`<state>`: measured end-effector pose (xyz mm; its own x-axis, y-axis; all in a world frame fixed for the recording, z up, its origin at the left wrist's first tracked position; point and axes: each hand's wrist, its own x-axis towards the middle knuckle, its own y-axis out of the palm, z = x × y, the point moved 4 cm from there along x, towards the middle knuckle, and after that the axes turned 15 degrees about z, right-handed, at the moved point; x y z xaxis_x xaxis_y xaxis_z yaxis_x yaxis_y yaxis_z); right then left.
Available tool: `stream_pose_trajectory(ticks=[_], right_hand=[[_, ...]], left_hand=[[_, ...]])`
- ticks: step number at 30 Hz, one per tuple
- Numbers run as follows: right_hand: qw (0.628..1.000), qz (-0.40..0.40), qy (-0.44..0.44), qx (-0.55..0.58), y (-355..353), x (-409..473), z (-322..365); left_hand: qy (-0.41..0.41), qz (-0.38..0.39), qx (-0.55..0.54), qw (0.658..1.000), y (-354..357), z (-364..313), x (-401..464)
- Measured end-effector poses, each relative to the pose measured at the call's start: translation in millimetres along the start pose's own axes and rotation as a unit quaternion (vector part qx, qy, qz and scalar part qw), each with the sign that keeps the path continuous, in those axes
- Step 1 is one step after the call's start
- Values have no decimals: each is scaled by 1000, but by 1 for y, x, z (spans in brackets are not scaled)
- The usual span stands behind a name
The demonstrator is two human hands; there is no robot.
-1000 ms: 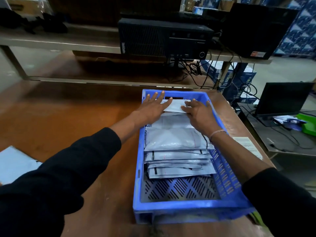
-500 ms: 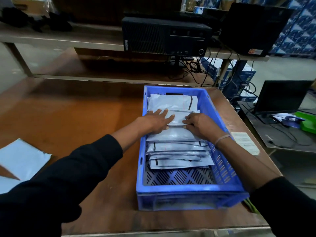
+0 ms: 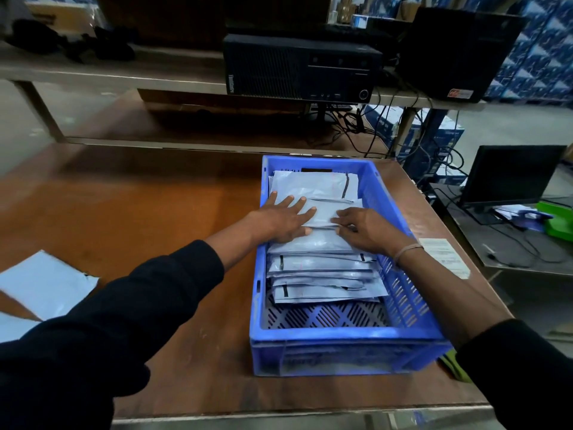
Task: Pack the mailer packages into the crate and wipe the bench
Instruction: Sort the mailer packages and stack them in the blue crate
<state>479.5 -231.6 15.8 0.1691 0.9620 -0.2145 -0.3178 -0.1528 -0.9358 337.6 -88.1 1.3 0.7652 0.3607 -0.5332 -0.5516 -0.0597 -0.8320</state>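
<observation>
A blue plastic crate (image 3: 347,346) stands on the brown wooden bench (image 3: 148,212) at the right. Inside lie several grey-white mailer packages (image 3: 322,274), overlapped in a row from the far end to the middle. My left hand (image 3: 282,223) lies flat with spread fingers on a mailer in the middle of the row. My right hand (image 3: 364,229) rests next to it, fingertips curled onto the same mailer's edge. One more mailer (image 3: 313,186) lies bare at the crate's far end. Two loose mailers (image 3: 43,283) lie on the bench at the far left.
A paper label (image 3: 445,257) lies on the bench right of the crate. Behind the bench a shelf carries a black desktop computer (image 3: 297,68) and cables. A low side table at the right holds a black monitor (image 3: 508,175) and a green object (image 3: 558,220).
Both hands drew back from the crate's far end toward the middle of the mailer row, uncovering the far mailer. The view shifted, showing more of the loose mailers at left.
</observation>
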Motion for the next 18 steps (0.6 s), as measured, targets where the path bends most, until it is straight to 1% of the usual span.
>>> stream_pose_trajectory(ticks=[3,5,7,9,11,14,18], right_hand=[[999,32,25,5,0,-1,3],[999,36,33,2,-3,-1,5],[999,12,29,-8,-8,-1,10],[999,-22,22,-15,-15,-1,21],[998,-52,10,-17,-21,2,42],[997,-64,-26,-22,-21,14,87],[994,-86,-72,-9,-17,43,161]], left_hand=[[-19,6,-10,1000,0,-2,0],[-18,-1,-14,1000,-2,-3,-4],[1,-34,-26,999,-4,-2,-14],[30,-82,-64,994,-5,4,-28],[59,-132,-126,981,-2,15,-45],[74,-188,-208,957,17,42,-73],[17,-203,-298,933,63,94,-119]])
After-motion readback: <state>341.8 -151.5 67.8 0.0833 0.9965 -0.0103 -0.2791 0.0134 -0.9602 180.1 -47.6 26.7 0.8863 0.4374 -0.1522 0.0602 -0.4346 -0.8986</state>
